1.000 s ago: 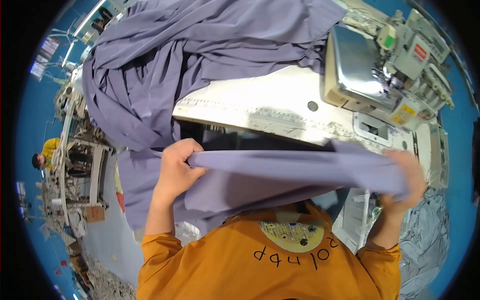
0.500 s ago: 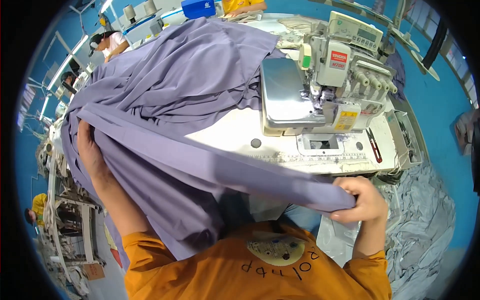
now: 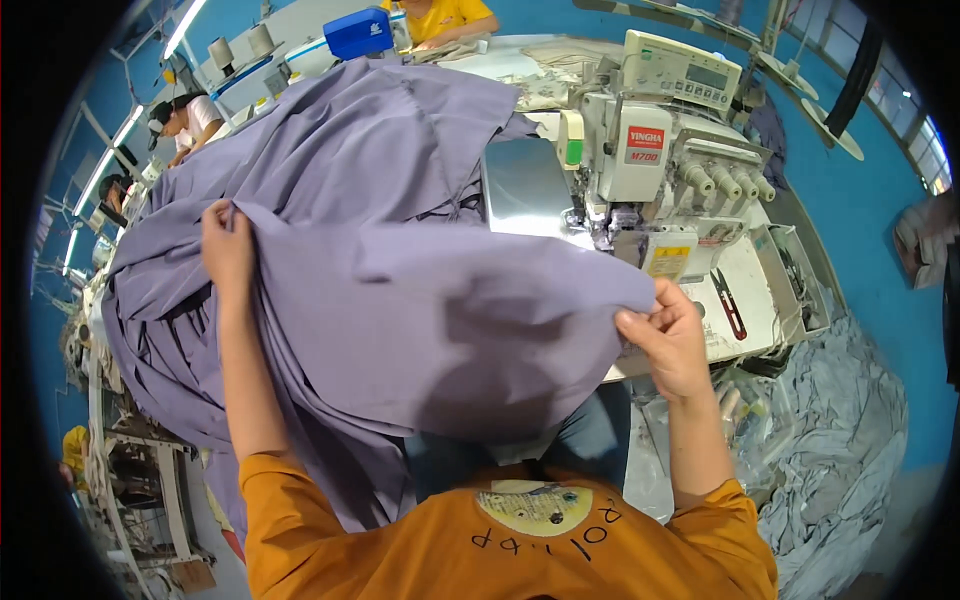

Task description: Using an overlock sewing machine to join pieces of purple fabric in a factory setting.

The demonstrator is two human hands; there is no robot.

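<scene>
Left hand [image 3: 228,245] raised, pinching; right hand [image 3: 668,338] pinching

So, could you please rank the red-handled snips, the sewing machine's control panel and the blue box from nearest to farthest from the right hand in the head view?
From the right hand:
1. Red-handled snips, just right on the table.
2. Control panel, atop the machine.
3. Blue box, far upper left.

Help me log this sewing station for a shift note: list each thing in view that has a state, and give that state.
Purple fabric: spread out, lifted, draped over the table.
Left hand: raised, grip shut on the fabric's edge.
Right hand: grip shut on the fabric's corner.
Overlock sewing machine: upright on the table, nothing visibly under its needle.
Thread snips: lying flat on the table, untouched.
Grey fabric pile: heaped on the floor.
</scene>
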